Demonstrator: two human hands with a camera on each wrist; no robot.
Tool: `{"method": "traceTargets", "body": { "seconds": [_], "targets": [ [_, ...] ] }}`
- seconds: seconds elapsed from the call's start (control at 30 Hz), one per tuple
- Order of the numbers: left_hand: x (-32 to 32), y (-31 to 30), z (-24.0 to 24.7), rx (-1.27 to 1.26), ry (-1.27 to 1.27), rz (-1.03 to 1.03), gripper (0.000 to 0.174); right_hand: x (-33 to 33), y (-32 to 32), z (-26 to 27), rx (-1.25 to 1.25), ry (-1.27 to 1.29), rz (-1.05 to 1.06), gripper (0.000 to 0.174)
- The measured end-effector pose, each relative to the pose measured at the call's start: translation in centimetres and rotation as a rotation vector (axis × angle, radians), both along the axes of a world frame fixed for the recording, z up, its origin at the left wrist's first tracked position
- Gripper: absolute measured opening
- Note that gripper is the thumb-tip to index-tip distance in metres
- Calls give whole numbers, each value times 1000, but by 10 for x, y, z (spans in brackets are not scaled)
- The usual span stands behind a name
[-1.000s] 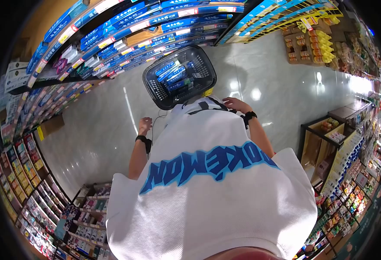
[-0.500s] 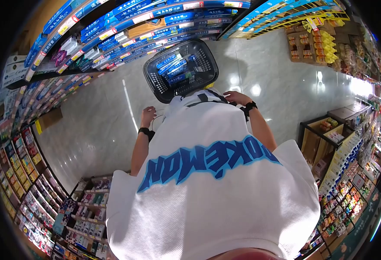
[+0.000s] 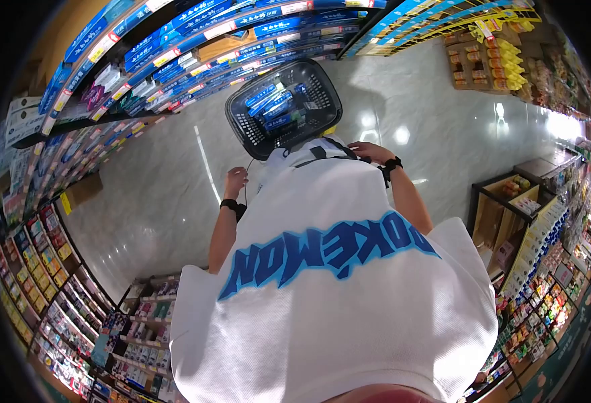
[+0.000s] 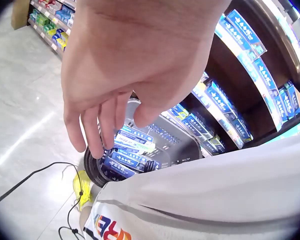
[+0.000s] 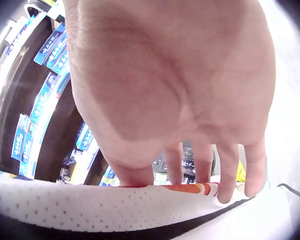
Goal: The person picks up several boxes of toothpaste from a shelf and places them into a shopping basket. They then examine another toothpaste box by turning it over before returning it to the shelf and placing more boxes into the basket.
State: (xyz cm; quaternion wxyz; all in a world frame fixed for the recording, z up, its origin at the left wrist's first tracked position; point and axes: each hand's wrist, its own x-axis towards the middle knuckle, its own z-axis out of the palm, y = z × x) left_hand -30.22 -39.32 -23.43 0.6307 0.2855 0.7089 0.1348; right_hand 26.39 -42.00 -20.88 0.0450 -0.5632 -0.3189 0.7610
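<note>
My left hand (image 3: 236, 180) hangs beside my body with loosely bent fingers and nothing in it. In the left wrist view its fingers (image 4: 107, 122) overlap the basket behind them. The right hand (image 3: 374, 153) lies at the front of my white shorts (image 5: 100, 210); in the right wrist view its extended fingertips are right at the fabric. On the floor before my feet stands a black shopping basket (image 3: 317, 115) with perforated sides. Inside it lie several blue toothpaste boxes (image 3: 266, 101), piled toward the left and middle.
Shelves of blue boxes (image 3: 208, 30) rise just beyond the basket. A blue-and-yellow rack (image 3: 436, 27) stands at the far right, near stacked yellow-topped goods (image 3: 502, 64). A wooden display unit (image 3: 504, 201) is on the right. A thin black cable (image 4: 37, 172) hangs by my left side.
My left hand has risen slightly and moved forward beside my body. The right hand stays at the shorts, shifting only a little. The basket sits slightly higher and further right in view.
</note>
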Motion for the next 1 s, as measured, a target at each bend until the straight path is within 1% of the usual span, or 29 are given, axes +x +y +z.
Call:
{"method": "traceTargets", "body": {
  "seconds": [0.07,0.1,0.13,0.17,0.23,0.27,0.33,0.37,0.4,0.47,0.57,0.6,0.63,0.67,0.7,0.77,0.83,0.9,0.93,0.97,1.0],
  "targets": [
    [-4,-5,-10,-8,-3,13,30,-9,6,28,28,-49,69,56],
    [-4,-7,-20,-13,5,11,29,-18,15,64,32,-98,119,54],
    [-4,-7,-24,-19,10,11,28,-17,14,60,59,-106,138,52],
    [-4,-7,-30,8,20,8,28,-14,10,58,34,-144,124,51],
    [0,-10,-35,49,34,5,27,-10,6,52,15,-103,99,54],
    [-1,-8,-40,69,20,-3,28,-10,5,47,44,-173,116,52],
    [-4,-14,-47,90,-9,-13,29,-19,18,55,107,-245,183,44],
    [-3,-21,-51,76,30,-25,29,-27,27,59,124,-277,223,40],
    [-1,-18,-59,71,67,-36,29,-31,36,51,168,-283,234,37],
    [-1,-16,-75,34,105,-56,30,-39,51,24,263,-286,247,32],
    [-15,-30,-156,127,226,-171,36,-53,78,-53,380,-375,268,25],
    [-18,-22,-164,139,292,-176,41,-65,91,-63,508,-421,312,21],
    [-12,-12,-162,145,356,-176,46,-79,110,-63,530,-462,408,21],
    [-8,0,-164,153,417,-167,52,-85,121,-82,519,-505,448,21],
    [-11,10,-181,239,486,-175,57,-92,133,-104,514,-550,485,21],
    [-9,30,-224,406,623,-176,66,-109,157,-147,619,-505,476,21],
    [-9,57,-258,448,661,-75,72,-136,182,-184,677,-491,471,22],
    [-6,86,-281,349,492,-3,72,-170,208,-212,682,-517,467,24],
    [0,92,-292,305,411,38,72,-175,210,-244,779,-504,518,25],
    [11,91,-303,303,415,57,71,-179,216,-277,892,-490,562,26],
    [23,93,-313,317,424,79,69,-191,228,-295,755,-442,669,27]
  ]
}}
